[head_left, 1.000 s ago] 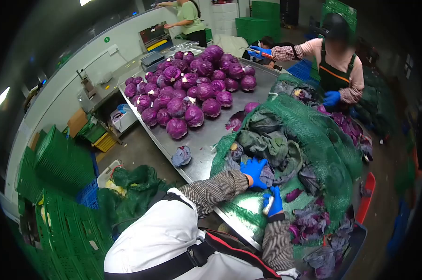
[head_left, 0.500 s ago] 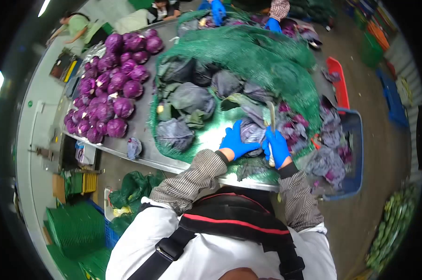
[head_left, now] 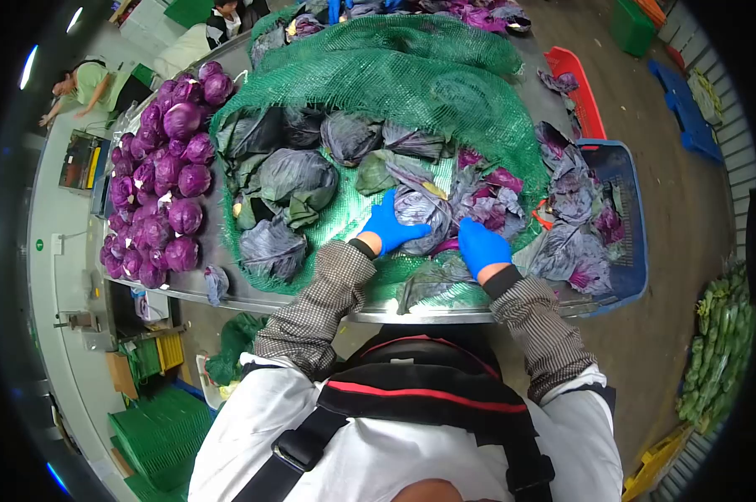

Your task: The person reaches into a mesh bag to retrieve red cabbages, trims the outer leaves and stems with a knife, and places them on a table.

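My left hand (head_left: 392, 226), in a blue glove, grips the near left side of a red cabbage (head_left: 418, 219) with dull outer leaves. Just right of it, my gloved right hand (head_left: 483, 248) is closed beside the cabbage and loose purple leaves. A knife shows in this hand in the earlier frame; its blade is hard to make out now. Under the cabbage lies a green mesh net (head_left: 378, 276) on the metal table. Several untrimmed cabbages (head_left: 297, 177) sit left of my hands, and torn leaves (head_left: 497, 205) are heaped to the right.
Shiny trimmed cabbages (head_left: 167, 171) are piled along the table's left side. At the right edge stands a blue crate (head_left: 635, 226) with leaves, and beyond it a red crate (head_left: 580, 88). A co-worker's blue glove shows at the far end; other people are farther back.
My view has shifted. My right hand has moved slightly away from the cabbage, and the knife that stood upright in it no longer shows clearly. My left hand still grips the cabbage.
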Demonstrator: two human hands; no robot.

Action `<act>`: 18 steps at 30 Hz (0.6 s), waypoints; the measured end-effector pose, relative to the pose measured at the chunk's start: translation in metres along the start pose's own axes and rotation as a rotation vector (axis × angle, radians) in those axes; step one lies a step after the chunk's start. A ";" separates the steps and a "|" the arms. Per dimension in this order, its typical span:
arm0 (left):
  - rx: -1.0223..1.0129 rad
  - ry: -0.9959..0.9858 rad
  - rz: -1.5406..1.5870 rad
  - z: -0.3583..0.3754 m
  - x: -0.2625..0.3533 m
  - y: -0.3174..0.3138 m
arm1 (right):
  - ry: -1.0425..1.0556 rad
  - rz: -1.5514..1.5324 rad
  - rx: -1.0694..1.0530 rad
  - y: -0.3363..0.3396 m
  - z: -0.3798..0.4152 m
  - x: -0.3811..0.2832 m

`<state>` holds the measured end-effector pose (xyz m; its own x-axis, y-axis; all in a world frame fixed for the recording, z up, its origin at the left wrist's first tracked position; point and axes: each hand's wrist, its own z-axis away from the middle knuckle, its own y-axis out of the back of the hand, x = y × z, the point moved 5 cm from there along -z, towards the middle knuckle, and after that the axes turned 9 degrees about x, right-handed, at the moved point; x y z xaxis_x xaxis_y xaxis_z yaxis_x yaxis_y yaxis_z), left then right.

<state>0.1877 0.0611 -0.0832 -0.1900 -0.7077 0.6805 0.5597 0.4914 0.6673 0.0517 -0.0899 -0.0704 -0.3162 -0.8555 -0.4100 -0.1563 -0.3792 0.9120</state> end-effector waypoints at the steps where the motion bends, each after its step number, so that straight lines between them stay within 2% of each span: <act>1: -0.005 0.003 0.003 -0.001 0.001 -0.003 | -0.003 0.002 -0.006 -0.009 -0.005 0.004; 5: 0.052 0.011 -0.046 -0.005 -0.008 -0.014 | -0.015 -0.049 -0.057 -0.026 -0.023 0.009; 7: 0.044 -0.124 -0.118 -0.002 0.001 -0.019 | -0.047 0.101 -0.195 -0.054 -0.035 0.024; 8: 0.081 -0.137 -0.169 0.002 -0.004 -0.023 | -0.073 0.022 -0.142 -0.059 -0.036 0.028; 9: 0.044 -0.133 -0.021 0.016 0.009 -0.010 | -0.148 0.026 -0.192 -0.065 -0.039 0.035; 11: 0.176 -0.317 0.072 0.030 -0.020 -0.017 | -0.196 -0.033 -0.273 -0.057 -0.038 0.037; 14: 0.125 -0.314 0.174 0.050 -0.031 -0.007 | -0.301 -0.426 -0.169 -0.059 -0.036 0.056; 15: 0.128 -0.312 0.175 0.054 -0.028 0.001 | -0.264 -0.605 -0.149 -0.039 -0.030 0.046; 17: 0.213 -0.259 0.070 0.060 -0.022 0.019 | -0.246 -0.703 -0.165 -0.011 -0.030 0.021; 18: 0.341 -0.316 0.088 0.058 -0.021 0.024 | -0.246 -0.704 -0.168 -0.003 -0.030 0.008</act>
<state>0.1585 0.1169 -0.0638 -0.4198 -0.4926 0.7623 0.2980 0.7186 0.6284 0.0775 -0.1061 -0.0757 -0.3971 -0.2962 -0.8686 -0.2597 -0.8715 0.4159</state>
